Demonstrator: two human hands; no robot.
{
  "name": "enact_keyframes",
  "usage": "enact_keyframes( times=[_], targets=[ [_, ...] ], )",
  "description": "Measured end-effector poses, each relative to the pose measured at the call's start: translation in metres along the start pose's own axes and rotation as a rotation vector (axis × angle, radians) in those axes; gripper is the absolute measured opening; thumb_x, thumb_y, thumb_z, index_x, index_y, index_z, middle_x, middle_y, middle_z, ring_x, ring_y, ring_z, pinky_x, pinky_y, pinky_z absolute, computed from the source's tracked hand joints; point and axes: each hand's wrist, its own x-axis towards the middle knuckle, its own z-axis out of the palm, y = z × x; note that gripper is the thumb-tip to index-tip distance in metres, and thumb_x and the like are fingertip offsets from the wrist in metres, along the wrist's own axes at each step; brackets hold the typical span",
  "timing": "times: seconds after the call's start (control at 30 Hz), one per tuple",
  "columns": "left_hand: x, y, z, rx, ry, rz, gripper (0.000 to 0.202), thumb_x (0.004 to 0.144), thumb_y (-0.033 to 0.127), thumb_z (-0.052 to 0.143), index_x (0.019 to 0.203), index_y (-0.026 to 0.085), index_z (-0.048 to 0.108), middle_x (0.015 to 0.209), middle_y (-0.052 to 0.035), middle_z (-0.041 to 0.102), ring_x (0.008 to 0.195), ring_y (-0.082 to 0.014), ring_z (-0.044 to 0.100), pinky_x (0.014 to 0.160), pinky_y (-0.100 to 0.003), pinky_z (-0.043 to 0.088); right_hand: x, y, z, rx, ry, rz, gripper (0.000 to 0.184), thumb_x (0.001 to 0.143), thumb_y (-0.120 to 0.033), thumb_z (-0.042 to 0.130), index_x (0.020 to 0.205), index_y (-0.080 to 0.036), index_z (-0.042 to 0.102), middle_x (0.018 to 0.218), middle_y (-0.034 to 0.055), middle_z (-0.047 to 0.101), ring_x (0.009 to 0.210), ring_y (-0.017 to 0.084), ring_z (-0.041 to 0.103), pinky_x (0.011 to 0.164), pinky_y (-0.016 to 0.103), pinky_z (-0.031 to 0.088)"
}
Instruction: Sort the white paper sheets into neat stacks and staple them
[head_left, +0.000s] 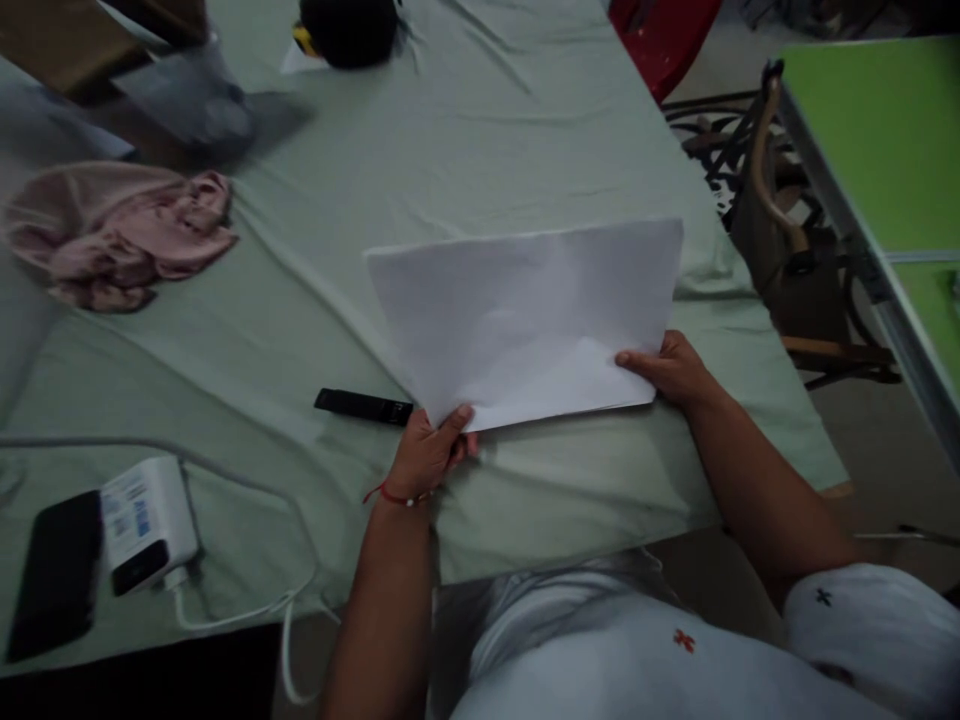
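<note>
A stack of white paper sheets (525, 310) is held up in front of me, tilted above the table. My left hand (435, 445) is closed on its lower left corner, thumb on the front face and fingers behind. At the lower right edge, my right hand (667, 368) grips the sheets with the thumb across the front; its other fingers are hidden behind the paper. Close to my left hand lies a slim black object (364, 406) on the cloth, its right end by my knuckles.
A green cloth (570, 150) covers the table. To the left are a crumpled pink cloth (142, 235), a white device (150, 525) with a cable and a black phone-like slab (56, 575). A dark round object (349, 30) stands at the back. At right is a green table (877, 140).
</note>
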Motion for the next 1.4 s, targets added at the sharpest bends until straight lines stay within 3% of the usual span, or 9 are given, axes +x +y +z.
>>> enact_keyframes(
  times=[0.27,0.37,0.53,0.63,0.7,1.0,1.17,1.3,1.4],
  targets=[
    [-0.001,0.002,-0.002,-0.026,-0.002,-0.02,0.053,0.077,0.06,0.082,0.052,0.019,0.059,0.044,-0.0028,0.055,0.03,-0.0063,0.037,0.029,-0.018,0.025,0.0,0.0,0.002,0.012,-0.051,-0.018,0.041,0.062,-0.05,0.093,0.084,-0.019,0.076,0.078,0.0033,0.072,0.072,0.021,0.067,0.062,0.031,0.056],
    [-0.001,0.005,0.001,-0.028,0.037,0.022,0.054,0.078,0.06,0.081,0.052,0.019,0.058,0.043,-0.002,0.054,0.031,-0.0064,0.037,0.029,-0.018,0.024,0.0,-0.004,0.004,0.039,-0.042,-0.08,0.041,0.068,-0.057,0.089,0.08,-0.02,0.075,0.074,0.0008,0.07,0.071,0.018,0.067,0.064,0.029,0.056],
    [-0.001,0.005,0.003,-0.057,0.115,0.065,0.053,0.079,0.059,0.081,0.053,0.021,0.055,0.042,-0.0001,0.052,0.031,-0.0062,0.035,0.029,-0.019,0.022,-0.005,-0.014,0.002,-0.027,-0.064,-0.008,0.056,0.082,-0.074,0.072,0.069,-0.02,0.066,0.052,-0.0026,0.056,0.043,0.009,0.045,0.041,0.021,0.035],
    [0.0,0.002,0.001,-0.061,0.136,0.058,0.052,0.078,0.059,0.082,0.055,0.02,0.055,0.043,0.0001,0.052,0.031,-0.0062,0.036,0.03,-0.019,0.022,-0.008,-0.018,0.0,-0.109,-0.047,0.026,0.06,0.084,-0.075,0.07,0.064,-0.02,0.059,0.047,-0.0036,0.049,0.039,0.007,0.036,0.038,0.022,0.021],
    [0.001,-0.001,0.0,-0.072,0.147,0.059,0.051,0.078,0.058,0.081,0.056,0.02,0.055,0.043,0.0005,0.052,0.032,-0.0063,0.037,0.031,-0.019,0.023,-0.008,-0.019,0.0,-0.131,-0.047,-0.004,0.06,0.086,-0.072,0.07,0.062,-0.019,0.057,0.046,-0.0046,0.045,0.041,0.007,0.034,0.04,0.022,0.019],
    [-0.002,0.008,0.006,-0.112,0.191,-0.036,0.056,0.067,0.062,0.087,0.056,0.021,0.05,0.041,0.0047,0.046,0.031,-0.0053,0.034,0.029,-0.018,0.023,-0.007,-0.013,-0.007,-0.07,-0.113,-0.002,0.046,0.086,-0.059,0.074,0.067,-0.019,0.062,0.054,-0.0051,0.045,0.047,0.008,0.037,0.045,0.023,0.025],
    [0.0,0.002,0.004,-0.151,0.192,-0.032,0.056,0.064,0.062,0.089,0.06,0.02,0.051,0.042,0.0061,0.045,0.033,-0.0052,0.037,0.03,-0.016,0.025,-0.006,-0.013,-0.007,-0.069,-0.096,-0.014,0.045,0.087,-0.058,0.074,0.067,-0.02,0.064,0.057,-0.0045,0.047,0.05,0.009,0.039,0.049,0.024,0.03],
    [0.0,-0.001,0.004,-0.174,0.178,-0.011,0.053,0.062,0.059,0.091,0.067,0.02,0.056,0.046,0.0072,0.047,0.035,-0.0054,0.04,0.032,-0.016,0.03,-0.003,-0.014,-0.001,0.044,-0.054,-0.044,0.033,0.081,-0.052,0.082,0.092,-0.021,0.074,0.078,-0.0013,0.068,0.067,0.014,0.058,0.061,0.025,0.045],
    [-0.002,-0.004,0.003,-0.161,0.149,0.008,0.051,0.063,0.058,0.091,0.069,0.02,0.057,0.049,0.0066,0.05,0.037,-0.0059,0.043,0.034,-0.017,0.033,-0.001,-0.016,0.003,0.213,-0.063,-0.033,0.044,0.073,-0.047,0.088,0.106,-0.023,0.073,0.09,0.0015,0.076,0.079,0.018,0.068,0.073,0.029,0.053]
  ],
)
